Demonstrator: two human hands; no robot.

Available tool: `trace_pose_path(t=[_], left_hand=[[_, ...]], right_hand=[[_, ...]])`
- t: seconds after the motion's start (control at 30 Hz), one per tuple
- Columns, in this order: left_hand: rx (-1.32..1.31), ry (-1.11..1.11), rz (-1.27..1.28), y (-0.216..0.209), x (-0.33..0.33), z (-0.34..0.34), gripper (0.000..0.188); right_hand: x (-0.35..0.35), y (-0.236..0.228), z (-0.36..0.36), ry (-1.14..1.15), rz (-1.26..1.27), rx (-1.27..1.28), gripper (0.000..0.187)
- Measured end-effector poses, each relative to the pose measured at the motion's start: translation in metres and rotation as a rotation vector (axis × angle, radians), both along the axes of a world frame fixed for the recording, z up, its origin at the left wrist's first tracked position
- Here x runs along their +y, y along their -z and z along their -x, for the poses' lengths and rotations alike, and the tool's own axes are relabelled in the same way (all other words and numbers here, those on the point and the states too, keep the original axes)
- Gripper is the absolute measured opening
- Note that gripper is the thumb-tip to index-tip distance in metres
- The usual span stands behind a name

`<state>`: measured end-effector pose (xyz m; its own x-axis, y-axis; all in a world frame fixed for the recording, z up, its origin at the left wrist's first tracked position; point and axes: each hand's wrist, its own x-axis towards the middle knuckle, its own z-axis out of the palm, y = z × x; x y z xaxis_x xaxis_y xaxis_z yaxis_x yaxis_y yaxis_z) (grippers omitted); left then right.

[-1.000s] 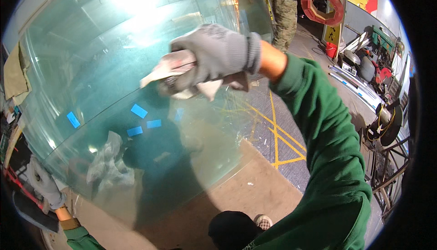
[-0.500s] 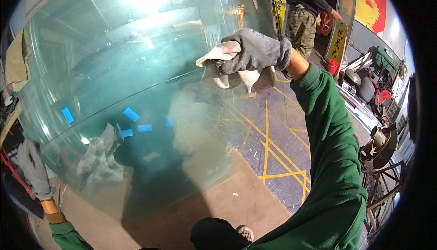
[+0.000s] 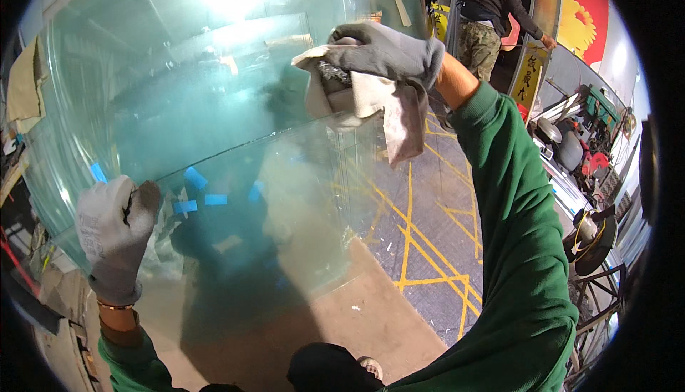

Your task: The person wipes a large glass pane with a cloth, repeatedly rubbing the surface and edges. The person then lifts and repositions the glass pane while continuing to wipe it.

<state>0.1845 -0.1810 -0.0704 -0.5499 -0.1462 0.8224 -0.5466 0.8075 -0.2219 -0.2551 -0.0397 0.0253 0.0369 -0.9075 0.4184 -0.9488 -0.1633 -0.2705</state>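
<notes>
A large greenish glass sheet (image 3: 314, 228) stands in front of me, its top edge running as a dark line toward the right. My right hand (image 3: 389, 53), in a grey work glove, is closed around a whitish cloth (image 3: 403, 124) at the right end of that edge. Part of the cloth hangs down beside the glass. Closer to me on the left, my gloved left hand (image 3: 114, 231) is curled at the same edge, thumb up, and appears to grip the glass. Its fingertips are partly hidden. Several blue tape pieces (image 3: 215, 199) show on the glass.
More glass panes (image 3: 214, 92) lean behind. A person (image 3: 492, 14) stands at the back right by a yellow sign (image 3: 528, 74). Tools and a cable reel (image 3: 596, 242) line the right side. Brown board (image 3: 392, 306) and yellow-striped floor (image 3: 435, 249) lie below.
My left hand has come up from the far left to the glass edge and curled there. My right hand has risen slightly with the cloth. The person behind has leaned further right.
</notes>
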Motion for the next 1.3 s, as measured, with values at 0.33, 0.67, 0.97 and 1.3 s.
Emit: trace_pose_path(t=[0.33,0.67,0.97,1.3], left_hand=[[0.042,-0.005,0.012,0.010,-0.002,0.003,0.034],[0.005,0.005,0.033,0.011,0.002,-0.003,0.032],[-0.019,-0.026,-0.010,0.013,0.010,-0.005,0.025],[-0.064,-0.016,0.126,0.009,0.023,-0.008,0.019]], right_hand=[[0.004,0.008,-0.043,0.031,-0.484,-0.147,0.066],[-0.009,0.007,-0.055,-0.569,-0.415,0.104,0.027],[0.025,0.019,-0.019,-0.508,-0.339,0.024,0.035],[0.110,0.007,0.078,0.019,-0.483,-0.443,0.039]])
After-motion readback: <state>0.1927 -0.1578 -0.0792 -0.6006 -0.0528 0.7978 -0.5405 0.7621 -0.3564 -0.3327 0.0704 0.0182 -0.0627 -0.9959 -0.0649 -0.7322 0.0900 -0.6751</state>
